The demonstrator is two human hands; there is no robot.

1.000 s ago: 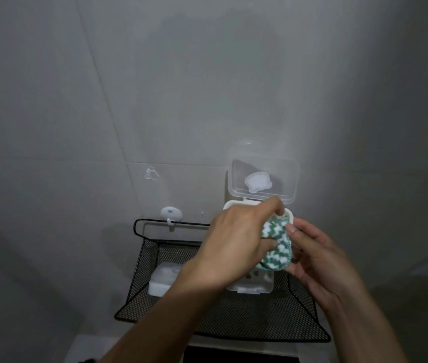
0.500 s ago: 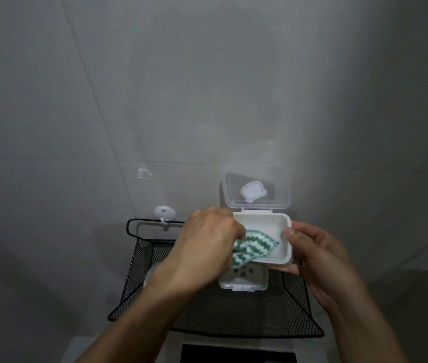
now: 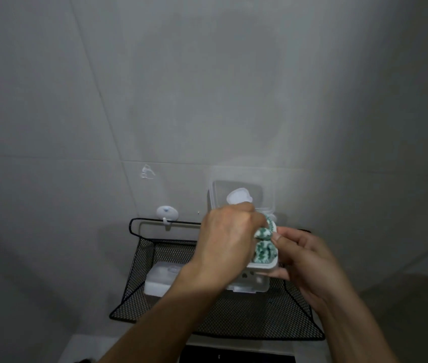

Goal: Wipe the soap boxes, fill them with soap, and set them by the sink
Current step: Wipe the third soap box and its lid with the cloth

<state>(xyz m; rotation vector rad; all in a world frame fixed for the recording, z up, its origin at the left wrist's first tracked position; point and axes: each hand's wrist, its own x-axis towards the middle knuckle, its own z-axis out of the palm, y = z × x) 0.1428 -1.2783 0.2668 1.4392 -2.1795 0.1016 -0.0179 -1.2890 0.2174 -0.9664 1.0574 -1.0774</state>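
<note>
The soap box (image 3: 262,265), a white tray with its clear lid (image 3: 241,196) hinged up and back toward the wall, is held up in front of the black mesh basket (image 3: 139,260), above its right half. We see the right hand (image 3: 304,258) gripping it from the right side, thumb over the near rim and fingers curled under the base. The left hand (image 3: 227,242) comes in from the left and sits on top of the tray, fingers curled around the green-and-white cloth (image 3: 264,246), which is bunched inside the cavity and spills up at its far end.

The box's long axis appears to run near to far, tilted toward us, so we judge the next wiping stroke should travel along that line, with the left hand doing the work and the right only bracing.

A second soap box (image 3: 159,280), lid closed, lies in the basket's left part, well apart from both hands. Behind it a white wall hook (image 3: 167,213) carries the basket's rail.
</note>
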